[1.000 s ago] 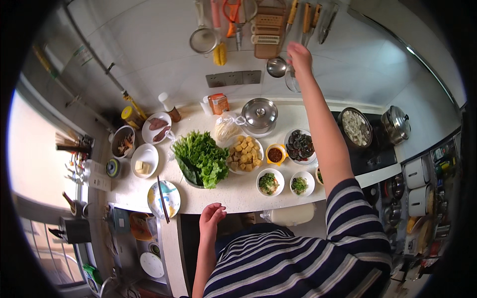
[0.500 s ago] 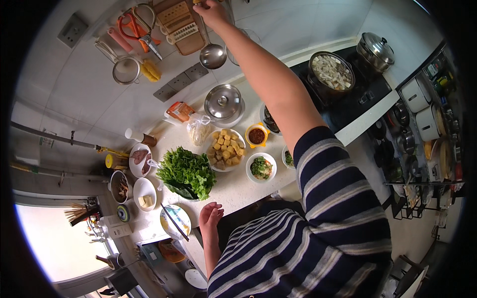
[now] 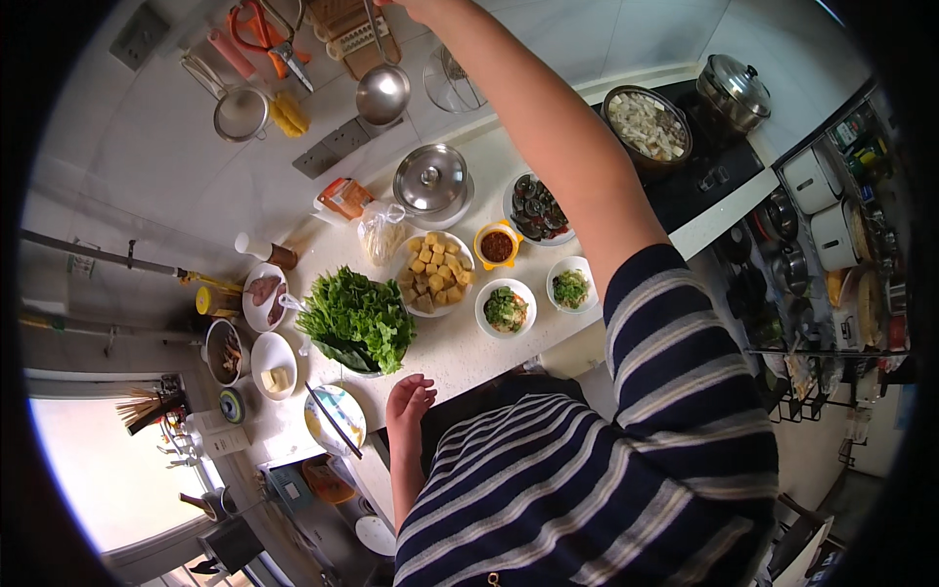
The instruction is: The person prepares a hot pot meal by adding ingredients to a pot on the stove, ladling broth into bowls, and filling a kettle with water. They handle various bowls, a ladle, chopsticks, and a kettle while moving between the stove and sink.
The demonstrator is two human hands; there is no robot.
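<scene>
The right hand (image 3: 403, 6), cropped by the upper edge, is next to the handle of the ladle (image 3: 382, 95), beyond the greens (image 3: 357, 323); its grip cannot be told. The left hand (image 3: 411, 399), holding nothing, loosely curled, is nearer the person than the greens. Golden cubes (image 3: 433, 274) sit right of the greens.

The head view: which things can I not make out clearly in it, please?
In the head view:
Right hand: mostly cut off by the top edge, so its grip on the ladle cannot be confirmed.
Grater: upper end cut off by the same edge.
Food under the steel lid on the counter: hidden, if any.
Window: outside lost in glare.
</scene>
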